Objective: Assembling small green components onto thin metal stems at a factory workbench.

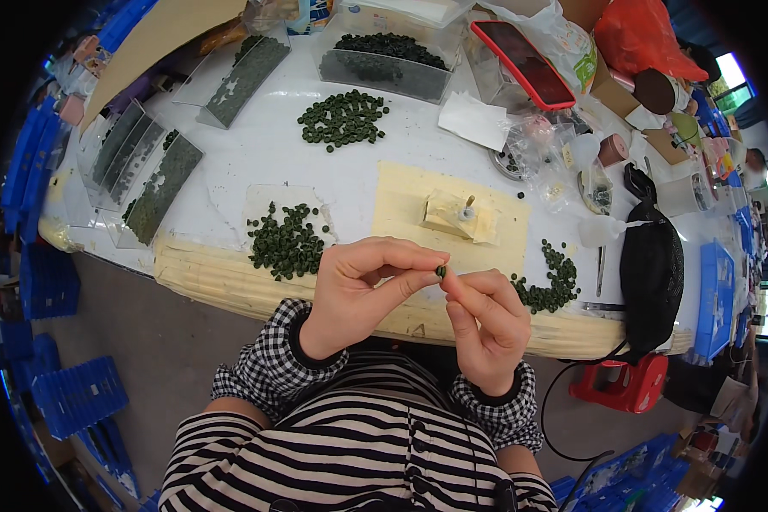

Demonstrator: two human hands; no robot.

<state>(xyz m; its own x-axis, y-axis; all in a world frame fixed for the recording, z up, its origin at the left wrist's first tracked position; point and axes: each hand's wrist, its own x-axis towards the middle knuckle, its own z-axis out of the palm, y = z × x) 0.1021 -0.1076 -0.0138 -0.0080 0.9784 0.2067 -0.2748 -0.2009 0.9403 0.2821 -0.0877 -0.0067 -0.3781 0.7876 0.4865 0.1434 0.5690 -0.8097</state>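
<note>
A small dark green disc-like piece sits between my fingertips, above the table's near edge. My left hand pinches it from the left, thumb and forefinger pressed together. From the other side my right hand closes on it with its fingertips. Just left of my left hand lies a pile of similar green pieces on a clear sheet. To the right of my right hand is a smaller curved pile of green pieces. Beyond my hands, a tape-covered block with a short metal peg stands on a yellowish sheet.
Another green pile lies farther back, before a clear bin of dark pieces. Clear trays stand at left. A red-cased phone, white paper, plastic bags and a black pouch fill the right side. A red stool stands below.
</note>
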